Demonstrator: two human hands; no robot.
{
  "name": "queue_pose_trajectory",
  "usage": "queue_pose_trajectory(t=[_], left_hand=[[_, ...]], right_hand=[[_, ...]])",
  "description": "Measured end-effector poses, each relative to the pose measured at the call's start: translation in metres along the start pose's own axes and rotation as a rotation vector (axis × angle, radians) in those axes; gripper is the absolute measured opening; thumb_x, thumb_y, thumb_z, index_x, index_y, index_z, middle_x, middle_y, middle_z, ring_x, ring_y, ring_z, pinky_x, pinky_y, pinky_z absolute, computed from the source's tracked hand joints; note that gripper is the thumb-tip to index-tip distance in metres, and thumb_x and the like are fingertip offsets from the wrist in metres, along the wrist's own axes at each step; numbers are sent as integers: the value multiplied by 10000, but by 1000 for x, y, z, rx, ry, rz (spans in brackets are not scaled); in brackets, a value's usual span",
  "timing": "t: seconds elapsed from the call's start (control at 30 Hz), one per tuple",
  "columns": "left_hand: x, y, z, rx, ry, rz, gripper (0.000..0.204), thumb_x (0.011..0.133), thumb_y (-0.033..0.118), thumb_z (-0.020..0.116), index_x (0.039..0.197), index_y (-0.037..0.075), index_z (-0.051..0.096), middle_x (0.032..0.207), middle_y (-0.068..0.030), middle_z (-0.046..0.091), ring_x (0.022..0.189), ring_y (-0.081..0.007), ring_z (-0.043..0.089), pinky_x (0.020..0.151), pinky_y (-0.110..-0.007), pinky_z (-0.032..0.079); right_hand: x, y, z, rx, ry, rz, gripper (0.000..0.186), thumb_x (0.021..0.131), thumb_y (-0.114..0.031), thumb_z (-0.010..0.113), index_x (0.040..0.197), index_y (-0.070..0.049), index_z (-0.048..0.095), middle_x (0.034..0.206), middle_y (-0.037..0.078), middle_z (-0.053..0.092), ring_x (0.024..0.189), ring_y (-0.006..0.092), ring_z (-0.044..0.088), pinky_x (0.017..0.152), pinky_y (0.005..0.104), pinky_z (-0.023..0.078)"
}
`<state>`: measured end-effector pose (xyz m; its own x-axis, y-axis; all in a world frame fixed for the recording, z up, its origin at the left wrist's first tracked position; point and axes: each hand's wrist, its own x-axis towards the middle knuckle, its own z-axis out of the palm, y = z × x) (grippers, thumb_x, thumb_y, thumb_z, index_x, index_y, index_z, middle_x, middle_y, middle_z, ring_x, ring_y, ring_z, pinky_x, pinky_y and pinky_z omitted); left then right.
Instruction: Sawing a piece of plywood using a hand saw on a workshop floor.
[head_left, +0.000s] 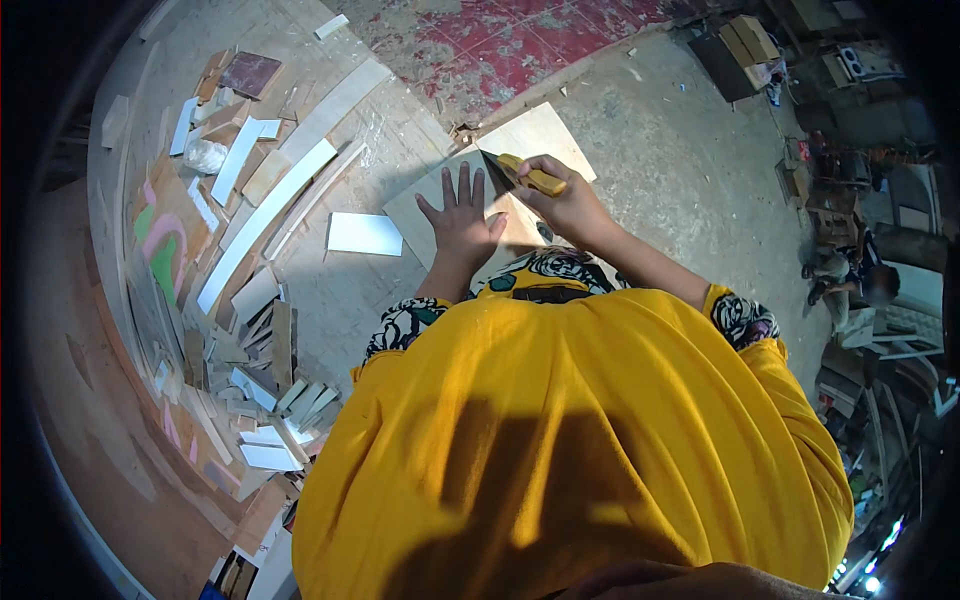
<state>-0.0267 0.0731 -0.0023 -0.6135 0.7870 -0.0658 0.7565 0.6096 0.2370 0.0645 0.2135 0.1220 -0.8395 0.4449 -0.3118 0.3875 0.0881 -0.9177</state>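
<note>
Two bare hands worked over a pale wooden panel in the head view, the panel lying in front of the body, a little right of the pile of wood. The left hand lay flat on it, fingers spread and grasping nothing, probably so that the palm could keep the wood from sliding. The right hand was closed around a yellow-handled tool, seemingly a saw, whose dark blade slanted away to the far left. The blade met or overhung the panel's far edge; from above, I could not tell which. The spread fingers lay left of the blade, apart from it, presumably for safety.

Beyond the right hand showed a second pale panel; whether the two were joined was unclear. A white rectangular piece sat just left of the first panel's left edge, leaving little room there. Farther left, a long white strip and heaped offcuts crowded that side. To the right, bare concrete floor stretched toward another person well apart, so the right elbow seemed to have the freer side for moving
</note>
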Motion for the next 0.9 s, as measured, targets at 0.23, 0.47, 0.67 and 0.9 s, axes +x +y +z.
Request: queue_pose_trajectory(t=[0.23,0.47,0.67,0.9], left_hand=[[1,0,5,6,60,30,777,849,526,486,1459,98,268,1545,-118,183,1419,-364,122,972,-762,54],[-1,0,1,26,56,74,760,847,510,500,1450,100,288,1528,-123,222,1408,-359,167,968,-753,91],[-1,0,2,5,93,113,751,831,507,521,1435,108,320,1516,-119,250,1394,-364,207,958,-756,117],[-2,-1,3,-34,74,94,755,815,514,535,1424,110,345,1512,-124,262,1393,-371,208,949,-766,104]], right_hand=[[-41,34,-6,113,11,-189,213,876,-65,611,1066,-70,514,923,41,581,863,108,534,780,251,438],[-36,22,6,33,35,-174,211,870,-37,599,1059,-85,519,888,22,570,795,90,509,722,239,430],[-29,26,-6,195,23,-48,221,852,-33,613,1048,-86,527,898,8,569,843,76,521,779,228,433],[-8,-1,-5,-66,19,64,203,843,-86,624,1035,-73,555,951,84,629,879,164,597,812,283,463]])
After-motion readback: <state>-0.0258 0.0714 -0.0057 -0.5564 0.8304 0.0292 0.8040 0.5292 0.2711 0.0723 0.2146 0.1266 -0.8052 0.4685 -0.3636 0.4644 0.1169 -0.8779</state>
